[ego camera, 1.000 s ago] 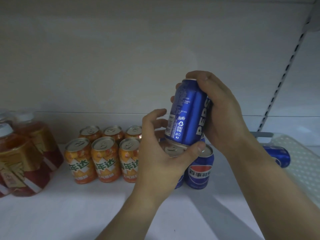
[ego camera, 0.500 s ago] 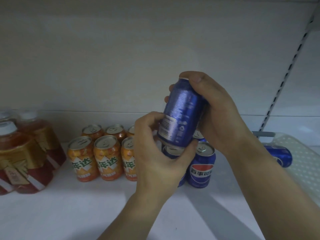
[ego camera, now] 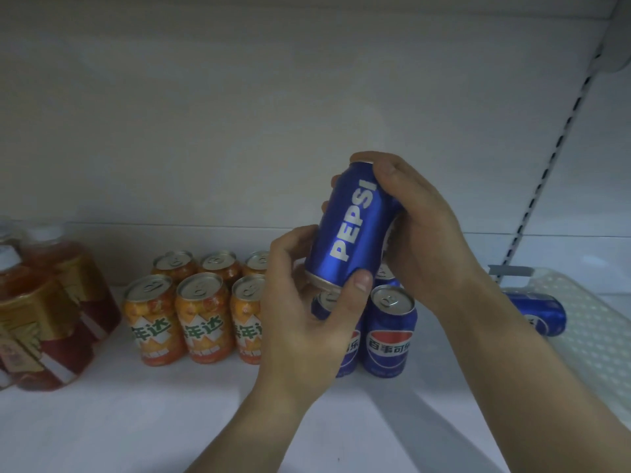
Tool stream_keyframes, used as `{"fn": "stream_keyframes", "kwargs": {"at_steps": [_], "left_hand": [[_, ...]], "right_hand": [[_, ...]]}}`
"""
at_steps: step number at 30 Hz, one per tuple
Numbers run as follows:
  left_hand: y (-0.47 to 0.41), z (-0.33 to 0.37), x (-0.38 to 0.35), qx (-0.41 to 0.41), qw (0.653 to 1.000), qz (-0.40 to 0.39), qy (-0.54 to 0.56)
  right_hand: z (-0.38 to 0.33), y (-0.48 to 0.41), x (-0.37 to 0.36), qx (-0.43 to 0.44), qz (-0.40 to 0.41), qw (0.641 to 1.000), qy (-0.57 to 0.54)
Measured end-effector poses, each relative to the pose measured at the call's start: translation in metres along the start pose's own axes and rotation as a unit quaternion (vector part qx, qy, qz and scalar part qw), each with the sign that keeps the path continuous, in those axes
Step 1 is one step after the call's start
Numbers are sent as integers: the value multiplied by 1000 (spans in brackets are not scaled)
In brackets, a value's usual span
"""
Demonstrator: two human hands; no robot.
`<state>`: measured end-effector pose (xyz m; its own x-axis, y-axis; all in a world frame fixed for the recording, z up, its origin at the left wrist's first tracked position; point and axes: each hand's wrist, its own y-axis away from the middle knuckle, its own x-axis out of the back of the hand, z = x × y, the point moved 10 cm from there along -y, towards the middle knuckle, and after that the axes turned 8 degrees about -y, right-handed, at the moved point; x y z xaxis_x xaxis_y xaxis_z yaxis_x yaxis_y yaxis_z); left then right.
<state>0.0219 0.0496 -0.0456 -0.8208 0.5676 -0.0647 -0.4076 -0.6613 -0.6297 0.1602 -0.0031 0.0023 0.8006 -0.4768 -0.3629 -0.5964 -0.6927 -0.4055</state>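
Note:
Both hands hold a blue Pepsi can (ego camera: 351,227) in the air above the shelf, tilted with its top to the upper right and the white PEPSI lettering facing me. My right hand (ego camera: 423,237) wraps round its upper part from the right. My left hand (ego camera: 307,312) grips its lower end, thumb on the bottom rim. Below stand more blue Pepsi cans (ego camera: 389,332), partly hidden behind my left hand.
Several orange cans (ego camera: 201,319) stand in two rows to the left on the white shelf (ego camera: 136,421). Red-brown drink bottles (ego camera: 44,319) stand at far left. A white perforated basket (ego camera: 594,339) at right holds a lying Pepsi can (ego camera: 539,312). A slotted upright (ego camera: 553,151) runs up the back wall.
The can has been turned in both hands, so the PEPSI lettering now faces me instead of the fine-print side. It stays at about the same height.

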Motion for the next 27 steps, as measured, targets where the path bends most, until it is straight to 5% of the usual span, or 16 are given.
{"fn": "stream_keyframes", "kwargs": {"at_steps": [10,15,22,27], "left_hand": [[-1,-8,-4,43,999,2,-25],[-4,-16,-6,94,991,-42,86],[-2,-14,-5,91,995,-28,-42],[-5,-18,-5,113,992,-55,21]], "right_hand": [[7,-2,2,5,-22,1000,-5],[1,-3,-4,17,-51,998,-22],[2,-3,-2,24,-46,999,-11],[-2,-2,0,22,-38,999,-21]]}}
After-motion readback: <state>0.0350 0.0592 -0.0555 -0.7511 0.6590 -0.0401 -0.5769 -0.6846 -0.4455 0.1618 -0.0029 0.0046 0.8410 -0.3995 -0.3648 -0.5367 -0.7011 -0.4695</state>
